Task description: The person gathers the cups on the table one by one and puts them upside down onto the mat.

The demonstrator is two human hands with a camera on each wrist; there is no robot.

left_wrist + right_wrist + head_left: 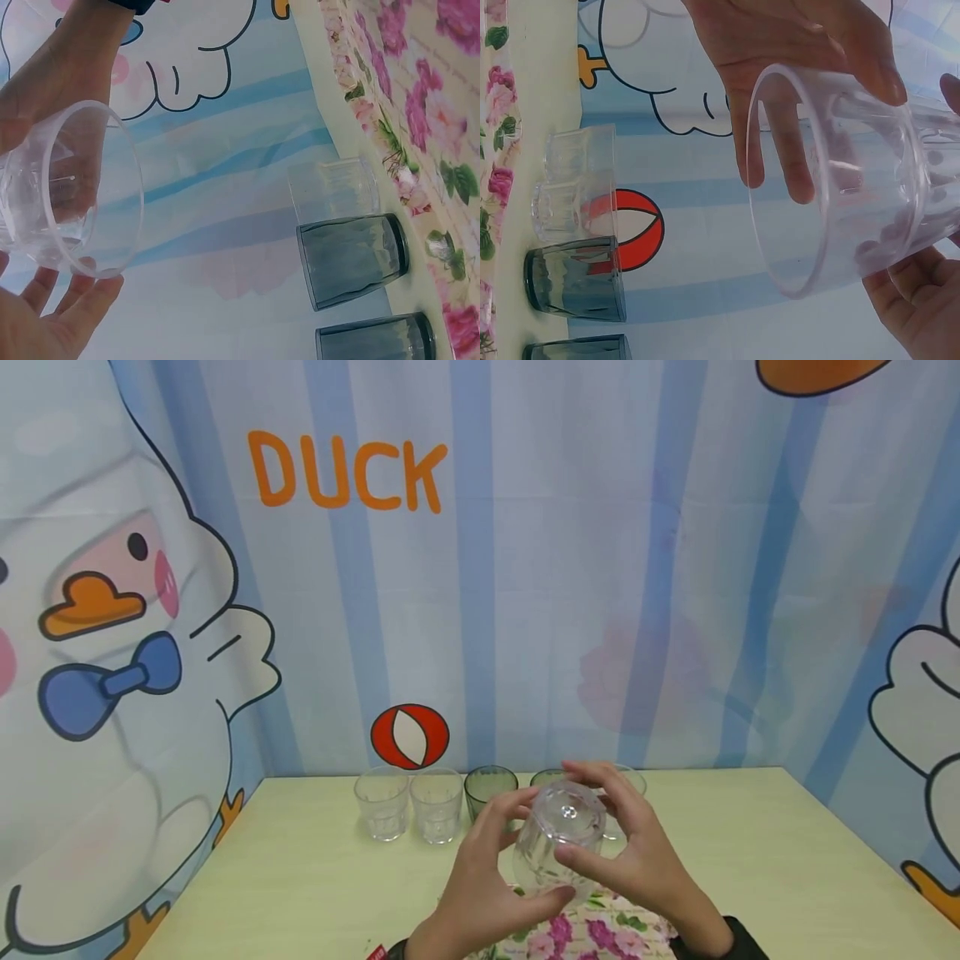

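A clear glass is held up between both hands above the table, turned with its base up and toward the head camera. My left hand grips its left side, thumb near the rim. Around the other side curls my right hand, its thumb on the front near the base and fingers behind. In the left wrist view the open rim of the glass faces right. The right wrist view shows the glass sideways, with the left hand's fingers seen along the upper side.
Along the table's back edge stands a row of upright glasses: clear glasses at left, dark grey-green glasses in the middle, partly behind the hands, and a clear glass at right. A flowered mat lies in front. A printed curtain hangs behind.
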